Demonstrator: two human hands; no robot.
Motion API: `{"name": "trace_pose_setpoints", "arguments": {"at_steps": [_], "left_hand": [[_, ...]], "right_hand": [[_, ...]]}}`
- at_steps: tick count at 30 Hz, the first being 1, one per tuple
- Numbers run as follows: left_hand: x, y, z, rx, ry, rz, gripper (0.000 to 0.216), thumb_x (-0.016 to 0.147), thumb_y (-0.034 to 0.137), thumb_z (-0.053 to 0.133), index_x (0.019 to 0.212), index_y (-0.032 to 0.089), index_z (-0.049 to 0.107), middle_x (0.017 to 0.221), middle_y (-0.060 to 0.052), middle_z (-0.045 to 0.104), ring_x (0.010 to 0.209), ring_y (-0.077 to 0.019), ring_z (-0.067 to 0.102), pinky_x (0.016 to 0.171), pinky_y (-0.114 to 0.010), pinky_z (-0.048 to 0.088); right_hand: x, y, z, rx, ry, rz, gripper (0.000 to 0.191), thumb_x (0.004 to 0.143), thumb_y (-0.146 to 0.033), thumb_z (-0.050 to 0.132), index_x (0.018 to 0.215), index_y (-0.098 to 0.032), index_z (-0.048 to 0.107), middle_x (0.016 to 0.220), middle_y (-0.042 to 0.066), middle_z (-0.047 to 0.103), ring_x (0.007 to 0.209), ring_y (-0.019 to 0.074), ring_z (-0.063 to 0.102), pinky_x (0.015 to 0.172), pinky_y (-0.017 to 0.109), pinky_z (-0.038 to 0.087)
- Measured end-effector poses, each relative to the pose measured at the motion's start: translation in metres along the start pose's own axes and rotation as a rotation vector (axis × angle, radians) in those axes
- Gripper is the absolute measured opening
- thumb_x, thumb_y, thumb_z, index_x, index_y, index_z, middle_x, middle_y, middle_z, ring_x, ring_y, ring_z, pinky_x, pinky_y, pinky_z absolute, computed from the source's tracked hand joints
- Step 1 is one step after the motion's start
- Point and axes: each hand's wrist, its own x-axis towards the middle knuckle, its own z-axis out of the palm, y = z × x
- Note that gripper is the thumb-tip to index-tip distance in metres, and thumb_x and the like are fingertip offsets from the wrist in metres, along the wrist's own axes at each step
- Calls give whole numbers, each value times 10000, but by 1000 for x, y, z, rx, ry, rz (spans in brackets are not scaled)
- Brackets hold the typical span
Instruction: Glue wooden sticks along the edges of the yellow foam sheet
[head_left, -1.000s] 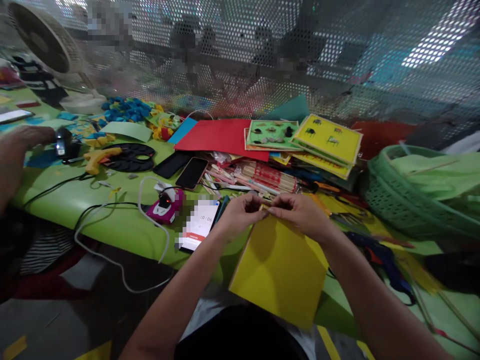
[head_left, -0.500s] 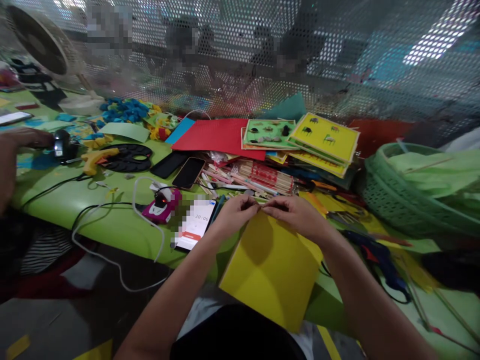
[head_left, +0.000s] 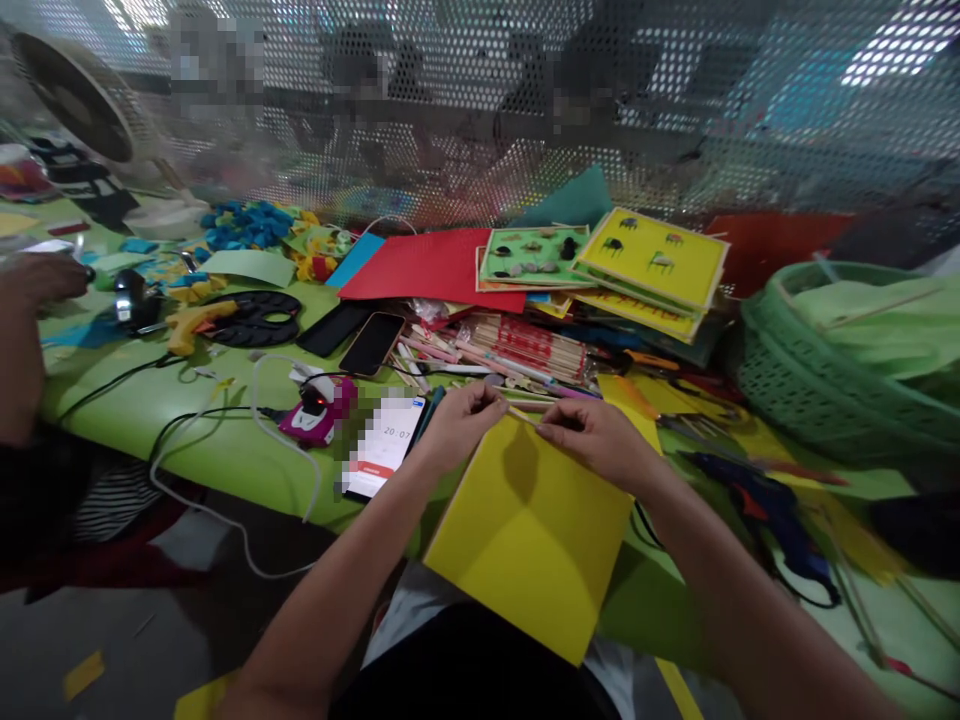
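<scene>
A yellow square board (head_left: 536, 545) lies tilted in front of me, its near corner hanging past the table's edge. At its far edge my left hand (head_left: 469, 420) is closed, thumb and forefinger pinching one end of a thin pale stick (head_left: 523, 413). My right hand (head_left: 592, 437) pinches toward the stick's other end, a short gap from the left. The stick runs along the board's far edge; whether it is fixed there I cannot tell. Just beyond the hands lie loose pencils and sticks (head_left: 525, 345).
Left of the board are a lit phone (head_left: 384, 445), a purple power adapter (head_left: 319, 410) and a white cable. A blue glue gun (head_left: 772, 520) and a green basket (head_left: 847, 350) stand right. Decorated boards (head_left: 652, 258) are stacked behind. A co-worker's hand (head_left: 45, 280) is far left.
My hands have spread slightly apart, and the pale stick now shows between them. The board has shifted slightly left in view. The co-worker's hand has moved a little left, off the black object.
</scene>
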Motion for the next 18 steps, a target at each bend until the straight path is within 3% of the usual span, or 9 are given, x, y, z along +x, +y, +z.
{"name": "trace_pose_setpoints", "arguments": {"at_steps": [10,18], "left_hand": [[-2,2,1,-22,-76,-49,319,848,495,642,766,191,590,707,24,505,675,-133,467,637,-263,362],[-1,-3,2,17,-93,-43,296,758,455,721,776,164,667,714,9,577,685,-137,501,671,-270,369]], "right_hand": [[-8,-1,-1,-78,42,-21,333,871,-517,626,758,-213,701,712,32,679,655,178,560,581,298,388],[-10,-4,1,-135,36,-67,304,900,-477,612,801,-215,731,775,30,742,717,193,638,629,297,423]]}}
